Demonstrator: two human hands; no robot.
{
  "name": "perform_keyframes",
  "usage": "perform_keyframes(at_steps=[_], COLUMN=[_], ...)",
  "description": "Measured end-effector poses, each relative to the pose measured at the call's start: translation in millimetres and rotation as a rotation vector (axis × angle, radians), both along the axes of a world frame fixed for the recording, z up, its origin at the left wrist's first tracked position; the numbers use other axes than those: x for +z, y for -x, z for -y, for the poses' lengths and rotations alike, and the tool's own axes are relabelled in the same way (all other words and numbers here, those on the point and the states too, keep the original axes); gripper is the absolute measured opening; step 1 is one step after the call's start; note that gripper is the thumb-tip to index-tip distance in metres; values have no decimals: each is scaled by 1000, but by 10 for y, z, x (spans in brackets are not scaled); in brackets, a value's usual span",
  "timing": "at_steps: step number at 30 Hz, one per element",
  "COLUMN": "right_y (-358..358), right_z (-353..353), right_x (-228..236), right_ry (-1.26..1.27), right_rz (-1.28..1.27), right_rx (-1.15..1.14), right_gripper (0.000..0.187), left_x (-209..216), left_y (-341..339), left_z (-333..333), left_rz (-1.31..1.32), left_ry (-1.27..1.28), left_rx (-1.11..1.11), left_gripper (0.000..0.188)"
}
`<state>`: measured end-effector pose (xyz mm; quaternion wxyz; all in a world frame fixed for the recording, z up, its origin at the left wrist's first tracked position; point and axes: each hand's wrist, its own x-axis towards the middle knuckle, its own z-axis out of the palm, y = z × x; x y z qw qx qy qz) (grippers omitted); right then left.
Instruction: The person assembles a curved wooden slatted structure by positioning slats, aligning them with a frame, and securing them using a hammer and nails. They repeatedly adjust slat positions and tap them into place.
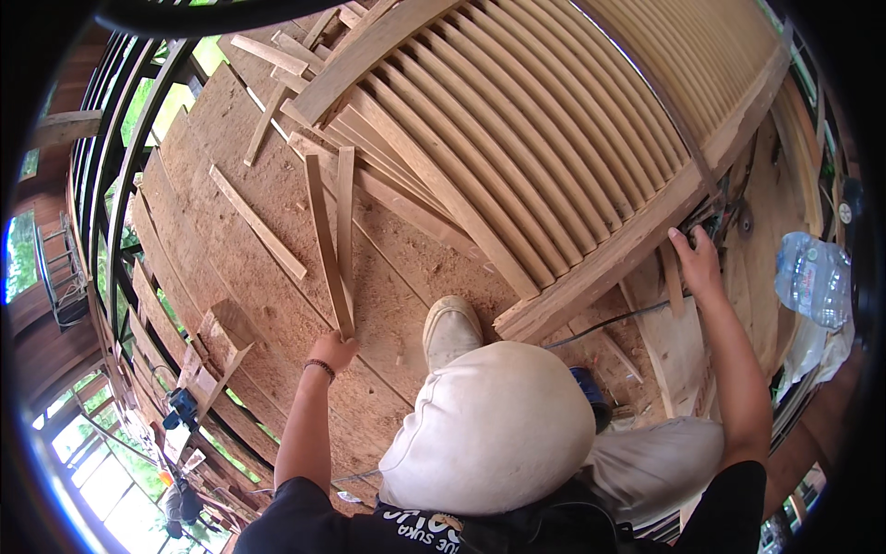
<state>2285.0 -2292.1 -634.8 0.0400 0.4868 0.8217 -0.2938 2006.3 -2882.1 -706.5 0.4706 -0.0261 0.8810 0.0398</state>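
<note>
My left hand (330, 352) is closed round the near end of a narrow wooden slat (327, 242), which points away from me over the floorboards. A second slat (346, 203) stands close along its right side; whether my fingers hold it too, I cannot tell. My right hand (701, 268) is at the near rail of a slatted wooden panel (531, 138), beside the lower end of a long metal bar clamp (646, 88). Its thumb and forefinger curl in there; the other fingers and whatever they grip are hidden.
More loose slats (258, 222) and offcuts lie among sawdust on the plank floor (194, 185). A wooden block (226, 332) stands at left by a dark power tool (181, 406). Clear plastic bottles (812, 277) sit far right. A black cable (604, 323) runs beneath the rail, near my shoe (452, 328).
</note>
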Motion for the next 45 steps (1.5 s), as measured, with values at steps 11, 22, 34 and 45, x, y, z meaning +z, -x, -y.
perform_keyframes(at_steps=[11, 22, 34, 45], right_y=[61, -99, -5, 45], right_z=[-13, -67, 1, 20], right_x=[60, -43, 8, 95], right_ry=[-4, -22, -40, -18], right_rz=[43, 82, 11, -30], right_rx=[-8, -19, 14, 20], right_gripper=[59, 72, 64, 59], left_x=[336, 489, 27, 6], left_y=[-362, -704, -383, 81], left_z=[-2330, -2647, -1271, -508], left_rz=[358, 278, -3, -630], left_ry=[-1019, -869, -565, -349], left_rx=[502, 496, 516, 21], left_gripper=[40, 32, 20, 14])
